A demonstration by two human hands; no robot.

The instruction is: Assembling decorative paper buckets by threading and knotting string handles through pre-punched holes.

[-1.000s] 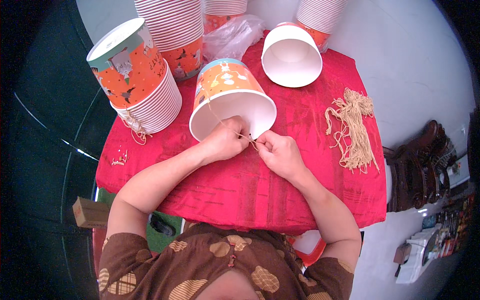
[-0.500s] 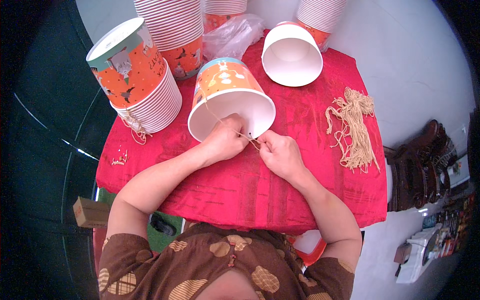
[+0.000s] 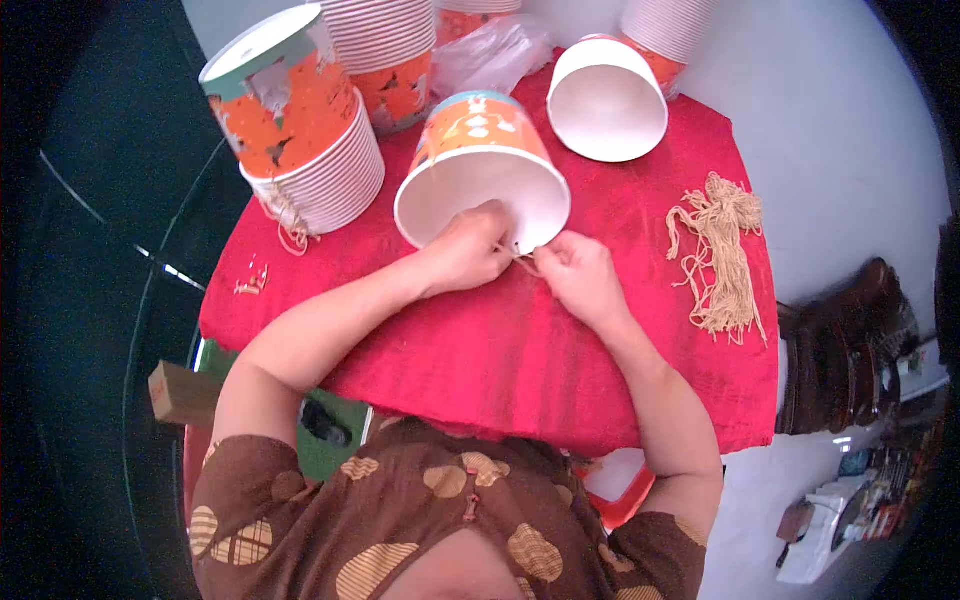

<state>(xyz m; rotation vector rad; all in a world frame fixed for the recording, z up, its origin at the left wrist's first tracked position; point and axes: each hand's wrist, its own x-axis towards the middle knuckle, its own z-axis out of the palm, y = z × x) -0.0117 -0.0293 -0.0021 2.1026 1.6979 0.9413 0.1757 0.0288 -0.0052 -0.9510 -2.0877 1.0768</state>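
An orange paper bucket with a teal base band lies on its side on the red cloth, its white mouth facing me. My left hand is closed at the near rim, fingers partly inside the mouth, on a thin tan cord. Just right of it, my right hand pinches the same cord beside a small dark hole in the rim. The fingertips are close together, so the cord's exact path between them is hard to see.
Stacked paper buckets stand at the left, with taller stacks behind. Another bucket lies tipped at the back right, near a clear plastic bag. A bundle of tan cords lies at the right on the red tablecloth.
The view has shifted, so the table's things sit slightly right and higher. Both hands stay at the bucket's rim; the cord stretched across its mouth before no longer shows there.
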